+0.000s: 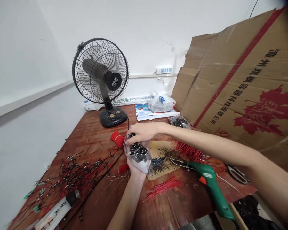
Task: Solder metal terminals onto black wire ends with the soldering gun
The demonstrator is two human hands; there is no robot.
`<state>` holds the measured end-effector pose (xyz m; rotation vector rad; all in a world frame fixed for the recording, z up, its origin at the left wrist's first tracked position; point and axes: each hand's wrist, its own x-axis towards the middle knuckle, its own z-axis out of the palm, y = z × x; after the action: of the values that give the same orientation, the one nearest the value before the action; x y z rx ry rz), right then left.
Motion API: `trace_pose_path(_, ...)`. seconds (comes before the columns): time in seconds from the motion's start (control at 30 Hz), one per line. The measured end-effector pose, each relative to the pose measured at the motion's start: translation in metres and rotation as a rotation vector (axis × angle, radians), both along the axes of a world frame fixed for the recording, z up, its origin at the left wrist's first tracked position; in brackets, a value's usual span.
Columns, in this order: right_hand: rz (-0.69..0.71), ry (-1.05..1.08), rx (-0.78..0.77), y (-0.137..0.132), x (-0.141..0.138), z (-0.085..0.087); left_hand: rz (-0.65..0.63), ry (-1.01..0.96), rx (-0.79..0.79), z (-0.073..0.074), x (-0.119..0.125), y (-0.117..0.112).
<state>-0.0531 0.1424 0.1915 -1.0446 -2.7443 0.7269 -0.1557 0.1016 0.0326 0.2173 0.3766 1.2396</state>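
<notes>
A clear plastic bag (139,150) full of small black parts is held between my two hands, above the wooden table. My left hand (136,172) cups it from below, palm up, with its fingers mostly hidden behind the bag. From above, my right hand (144,130) reaches across and closes its fingers on the bag's upper end. Just right of the bag lies a tan sheet (159,174) scattered with tiny black bits. Cut red wires (164,187) lie in front of that sheet. Behind the left side of the bag is a banded red wire bundle (117,139).
A green pistol-shaped tool (213,187) with an orange trigger lies at right, near scissors (238,174). Loose red wires with black ends (79,174) cover the table's left. A black fan (100,73) stands behind. A large cardboard box (230,80) walls off the right.
</notes>
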Motion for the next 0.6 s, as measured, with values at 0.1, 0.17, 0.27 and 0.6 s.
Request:
trace_pose_path(0.1,-0.005,0.042,-0.077,0.004,0.003,0.002,-0.025,-0.003,-0.026,0.002,-0.001,-0.002)
trace_pose_path(0.17,-0.018,0.059,-0.114,0.008,0.004,0.003,-0.041,-0.003,-0.04,0.003,-0.002,-0.003)
trace_pose_path(0.27,-0.051,0.076,-0.121,0.012,0.005,0.002,-0.051,-0.002,-0.064,0.003,-0.003,-0.004)
trace_pose_path(0.6,-0.059,0.181,-0.272,0.013,0.007,0.005,-0.041,-0.006,-0.097,0.003,-0.003,-0.003)
